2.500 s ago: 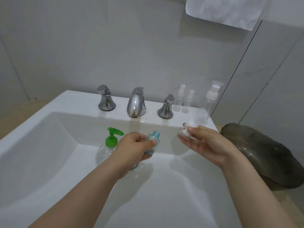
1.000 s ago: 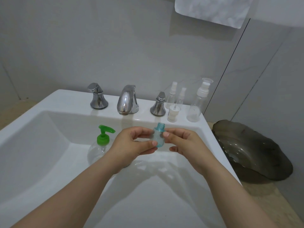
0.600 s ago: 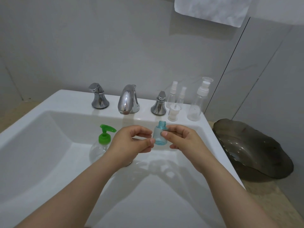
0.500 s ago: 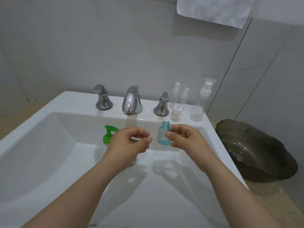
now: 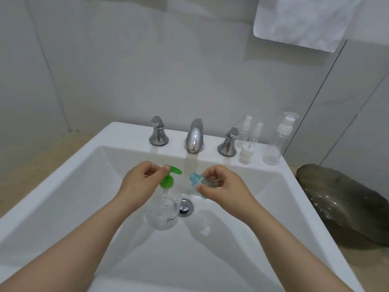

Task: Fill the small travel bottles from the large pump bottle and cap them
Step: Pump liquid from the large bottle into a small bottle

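Blue bottle (image 5: 195,180) tilted by pump bottle (image 5: 163,211), drain (image 5: 185,207) beside, clear bottles (image 5: 271,150) behind

Glossy white sink (image 5: 126,133), shiny chrome tap (image 5: 194,137), clear plastic pump btl (image 5: 164,213).

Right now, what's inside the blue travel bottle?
Nothing visible: the blue travel bottle looks empty through its neck and shoulder. The right hand pinches its body and covers the middle, so a little liquid there can't be ruled out.
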Demonstrator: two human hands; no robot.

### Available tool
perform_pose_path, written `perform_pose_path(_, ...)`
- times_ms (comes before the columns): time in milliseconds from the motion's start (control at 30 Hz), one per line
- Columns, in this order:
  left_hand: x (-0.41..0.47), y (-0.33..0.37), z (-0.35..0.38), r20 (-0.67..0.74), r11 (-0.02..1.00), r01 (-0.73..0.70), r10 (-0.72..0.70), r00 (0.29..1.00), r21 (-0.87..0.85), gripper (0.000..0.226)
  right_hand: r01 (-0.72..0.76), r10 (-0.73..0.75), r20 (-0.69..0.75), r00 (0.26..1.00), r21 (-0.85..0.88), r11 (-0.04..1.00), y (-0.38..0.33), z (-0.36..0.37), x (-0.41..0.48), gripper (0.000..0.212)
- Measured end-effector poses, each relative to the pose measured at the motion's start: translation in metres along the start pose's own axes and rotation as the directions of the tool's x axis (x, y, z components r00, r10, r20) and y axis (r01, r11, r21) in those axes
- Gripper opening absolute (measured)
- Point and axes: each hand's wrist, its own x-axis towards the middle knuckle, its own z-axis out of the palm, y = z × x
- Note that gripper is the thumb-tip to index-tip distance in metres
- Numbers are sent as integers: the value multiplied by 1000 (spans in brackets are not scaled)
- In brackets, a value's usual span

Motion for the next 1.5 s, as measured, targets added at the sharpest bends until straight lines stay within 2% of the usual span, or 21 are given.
perform_pose_path(100, 6, -9, 3, 152, 993, 72, -57, 987, -95, 32, -1, 1, 6, 1000, 35, 999, 0, 14, 9, 22)
perform_pose_path(167, 8, -13, 2, 204, 985, 105, -75, 976, -140, 37, 3, -3, 2, 1000, 17, 1000, 3, 19, 12, 22)
perform_pose_path(333, 10, -11, 9, 206, 978, 144, -112, 972, -151, 41, 64, -65, -16, 998, -58, 996, 5, 14, 15, 24)
perform_pose_path(533, 9, -9, 10, 235, 968, 199, -159, 959, -155, 43, 99, -97, 36, 995, -57, 993, 5, 18, 13, 25)
perform_pose_path(667, 10, -7, 12, 276, 939, 295, -241, 931, -177, 44, 46, -46, 47, 998, -1, 999, 5, 19, 13, 23)
perform_pose_path(767, 8, -5, 13, 371, 873, 429, -328, 869, -232, 44, -18, 13, 73, 997, 69, 997, 6, 16, 13, 22)
perform_pose_path(833, 7, -6, 14, 441, 835, 500, -369, 818, -228, 58, -32, 21, 98, 995, 115, 993, 7, 14, 13, 22)
perform_pose_path(933, 6, -8, 19, 475, 840, 524, -407, 780, -141, 101, -44, 25, 127, 992, 153, 987, 7, 11, 10, 23)
perform_pose_path(1000, 5, -5, 24, 495, 846, 520, -405, 769, -115, 112, -42, 22, 129, 991, 160, 986, 7, 6, 7, 24)
perform_pose_path(1133, 2, 8, 38, 521, 845, 530, -420, 743, -75, 107, -35, 18, 100, 995, 175, 984, 10, -14, 0, 22)
perform_pose_path(1233, -1, 20, 53, 556, 827, 545, -393, 733, -134, 75, -41, 30, 63, 998, 173, 984, 17, -30, -3, 22)
perform_pose_path(1333, -4, 28, 66, 551, 833, 542, -402, 731, -111, 84, -41, 33, 51, 998, 178, 983, 22, -42, -4, 23)
perform_pose_path(1500, 0, 24, 66, 588, 829, 546, -382, 713, -123, 83, -41, 29, 57, 998, 203, 978, 23, -44, 0, 23)
